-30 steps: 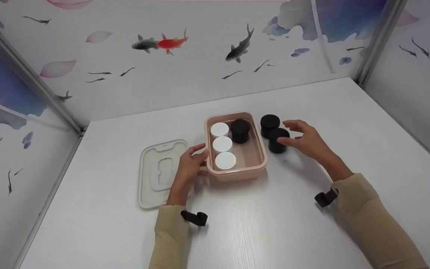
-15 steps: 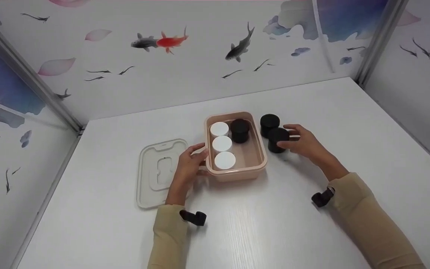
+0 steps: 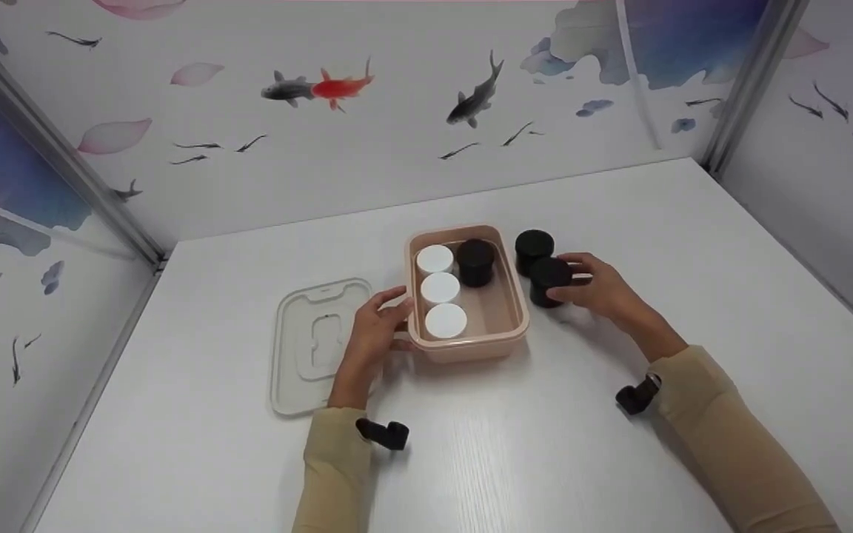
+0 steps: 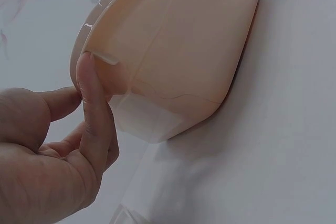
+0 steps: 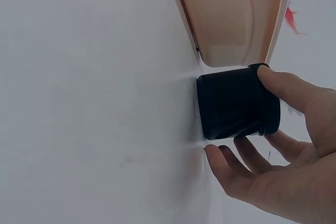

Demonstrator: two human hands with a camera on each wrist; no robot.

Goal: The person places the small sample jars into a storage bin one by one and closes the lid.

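My left hand [image 3: 375, 333] pinches the left rim of a pink plastic box [image 3: 497, 343]; in the left wrist view, thumb and fingertips meet at that rim. Inside the box, three white-lidded jars [image 3: 440, 288] line the left side, and a black jar [image 3: 476, 262] stands at the back right. Two more black jars are on the table just right of the box. My right hand [image 3: 600, 289] grips the nearer black jar [image 5: 236, 103], thumb at its lid and fingers along the opposite side. That jar stands upright, close to the farther black jar [image 3: 534, 252].
A pale grey lid [image 3: 293, 370] lies flat left of the box, partly under my left forearm. The white table [image 3: 471, 459] is bordered by walls printed with fish, petals and blue shapes. Each sleeve cuff carries a small black camera [image 3: 386, 434].
My right hand has moved slightly left, its thumb and fingers closing around the nearer black jar. The left hand keeps its hold on the box rim, and the jars stay where they were.
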